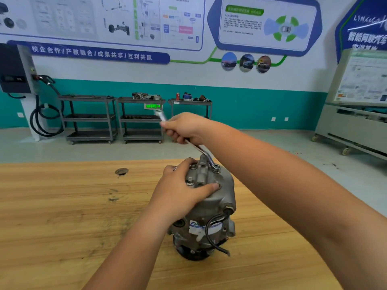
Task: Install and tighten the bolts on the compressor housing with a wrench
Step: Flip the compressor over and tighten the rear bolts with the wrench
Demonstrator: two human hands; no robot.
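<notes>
Two bare hands work on a compressor housing [217,197] stood on end mid wooden table [62,206]. L to R: left hand [180,189] grips the housing top, fingers curled over the far edge, thumb stretched across the near side. Bolts [189,181] w/ washers look seated at left of the top face. Wrench [202,150] ring end sits on the far-right bolt; right hand [184,127] has its fingers wrapped round the shaft. Judged: installing mostly done, tightening under way, more bolts left. Thumb tip hides the near-right hole; bolt tightness can't be told; upper wrench end blurred.
</notes>
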